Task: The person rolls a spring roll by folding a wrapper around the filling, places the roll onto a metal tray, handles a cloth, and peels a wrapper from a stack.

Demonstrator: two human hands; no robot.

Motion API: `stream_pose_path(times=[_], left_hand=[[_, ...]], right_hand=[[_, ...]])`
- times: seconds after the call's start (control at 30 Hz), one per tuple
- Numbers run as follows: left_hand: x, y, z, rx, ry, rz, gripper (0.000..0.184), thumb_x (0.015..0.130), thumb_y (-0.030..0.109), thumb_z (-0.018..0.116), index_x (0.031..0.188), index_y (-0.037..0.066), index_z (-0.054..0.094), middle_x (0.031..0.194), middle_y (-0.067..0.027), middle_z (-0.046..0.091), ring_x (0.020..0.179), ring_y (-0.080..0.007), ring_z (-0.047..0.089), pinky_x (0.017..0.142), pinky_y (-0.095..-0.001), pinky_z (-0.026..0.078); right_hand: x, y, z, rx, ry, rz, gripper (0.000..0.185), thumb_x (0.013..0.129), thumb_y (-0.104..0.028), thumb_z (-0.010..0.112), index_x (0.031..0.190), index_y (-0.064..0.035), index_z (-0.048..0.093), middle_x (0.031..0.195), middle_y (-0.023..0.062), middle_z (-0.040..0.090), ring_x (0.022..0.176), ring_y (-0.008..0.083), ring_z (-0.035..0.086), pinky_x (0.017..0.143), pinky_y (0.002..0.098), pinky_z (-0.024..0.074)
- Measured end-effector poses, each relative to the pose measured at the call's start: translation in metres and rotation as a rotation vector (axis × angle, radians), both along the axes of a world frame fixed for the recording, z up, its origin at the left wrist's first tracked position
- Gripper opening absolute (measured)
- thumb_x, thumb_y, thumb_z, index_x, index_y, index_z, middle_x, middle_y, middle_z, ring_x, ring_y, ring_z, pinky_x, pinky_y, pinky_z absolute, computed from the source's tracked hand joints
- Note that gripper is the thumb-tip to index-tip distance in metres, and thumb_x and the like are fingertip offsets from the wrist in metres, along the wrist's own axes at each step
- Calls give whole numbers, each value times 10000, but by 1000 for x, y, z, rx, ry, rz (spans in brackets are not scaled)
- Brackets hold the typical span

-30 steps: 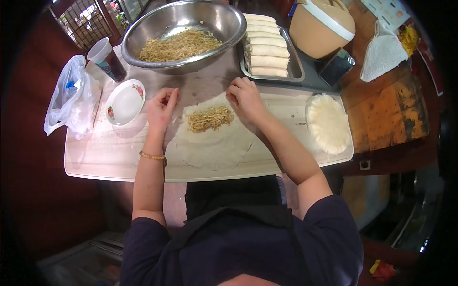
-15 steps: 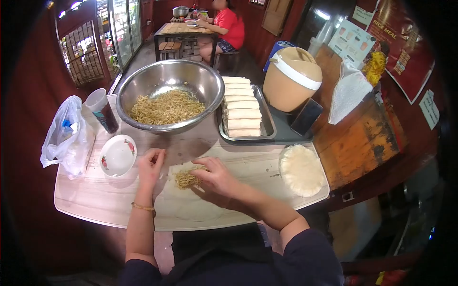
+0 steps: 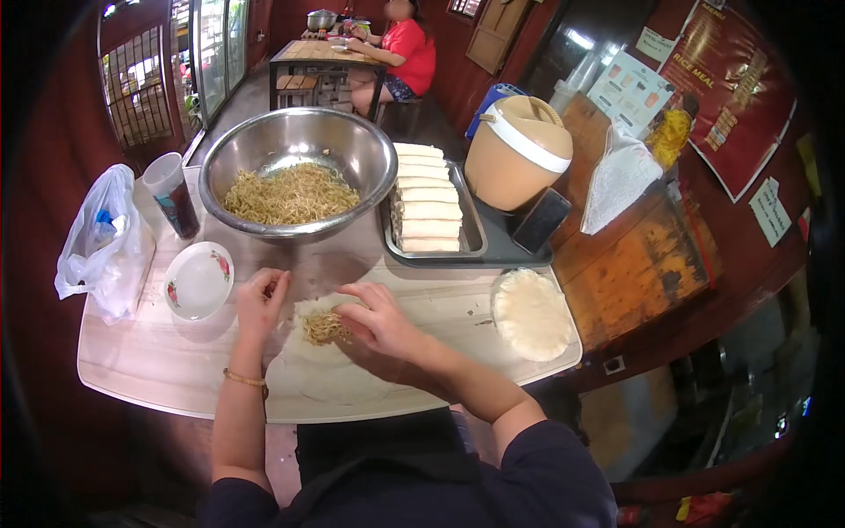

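Observation:
On the table lies a thin, pale wrapper (image 3: 339, 378), hard to tell from the tabletop. A small heap of bean sprout filling (image 3: 324, 328) rests on it. Beside the heap, on its right, is my right hand (image 3: 380, 324), fingers apart and curved over its edge, holding nothing visible. My left hand (image 3: 261, 304) is at the left of the wrapper, its thumb and fingertips pinched together; whatever may be between them is too small to make out. Beyond my hands stands a large steel bowl (image 3: 370, 180) with more sprout filling (image 3: 290, 195). Rolled wraps (image 3: 429, 211) are stacked in a metal tray (image 3: 475, 231).
A floral dish (image 3: 199, 280), a cup of dark drink (image 3: 176, 198) and a plastic bag (image 3: 106, 255) stand at left. Round wrappers (image 3: 532, 315) are stacked at right. Behind them are a phone (image 3: 541, 220) and a tan cooler (image 3: 515, 154). A person in red (image 3: 412, 53) sits farther back.
The view has swung slightly, so everything sits farther left. My right fingertips have lifted a little from the filling. My left hand stays pinched.

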State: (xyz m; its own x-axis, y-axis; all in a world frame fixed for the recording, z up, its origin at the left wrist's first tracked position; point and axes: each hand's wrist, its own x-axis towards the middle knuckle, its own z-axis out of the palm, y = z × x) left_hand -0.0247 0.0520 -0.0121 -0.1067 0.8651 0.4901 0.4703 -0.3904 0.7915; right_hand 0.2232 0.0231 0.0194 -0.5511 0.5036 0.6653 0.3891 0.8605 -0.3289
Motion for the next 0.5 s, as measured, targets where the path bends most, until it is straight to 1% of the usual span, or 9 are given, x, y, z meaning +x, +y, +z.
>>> stream_pose_path(times=[0.07, 0.13, 0.2, 0.33, 0.5], left_hand=[[0, 0, 0, -11, -28, -9, 132, 900, 116, 688, 861, -10, 692, 696, -57, 627, 565, -87, 526, 515, -253, 401], [0, 0, -3, -28, -60, -17, 131, 899, 114, 689, 863, -11, 692, 694, -54, 621, 567, -86, 528, 516, -251, 399], [0, 3, -3, 21, -101, -14, 128, 900, 111, 687, 862, -11, 691, 695, -48, 618, 569, -85, 529, 517, -249, 399], [-1, 0, 3, -7, -42, 3, 125, 903, 106, 683, 860, -11, 691, 695, -43, 614, 570, -82, 529, 517, -248, 400], [-1, 1, 1, -9, -85, -2, 136, 908, 111, 679, 850, -11, 687, 686, -50, 617, 574, -78, 536, 518, -243, 403]], right_hand=[[3, 0, -2, 4, -9, -7, 257, 790, -40, 692, 1040, -61, 637, 1225, 155, 567, 1112, 359, 545, 925, 445, 441], [6, 0, -4, -6, -15, -32, 267, 792, -48, 721, 1050, -70, 654, 1225, 148, 574, 1088, 350, 558, 917, 438, 458], [8, 0, -3, -4, -23, -32, 269, 791, -50, 723, 1051, -73, 655, 1221, 146, 578, 1085, 347, 561, 914, 437, 458], [9, -2, -2, 11, -49, -21, 274, 792, -56, 723, 1056, -84, 657, 1211, 141, 587, 1079, 338, 567, 901, 432, 461], [3, -7, 2, 5, -17, 4, 248, 795, -68, 721, 1035, -79, 661, 1208, 139, 594, 1069, 342, 572, 886, 426, 463]])
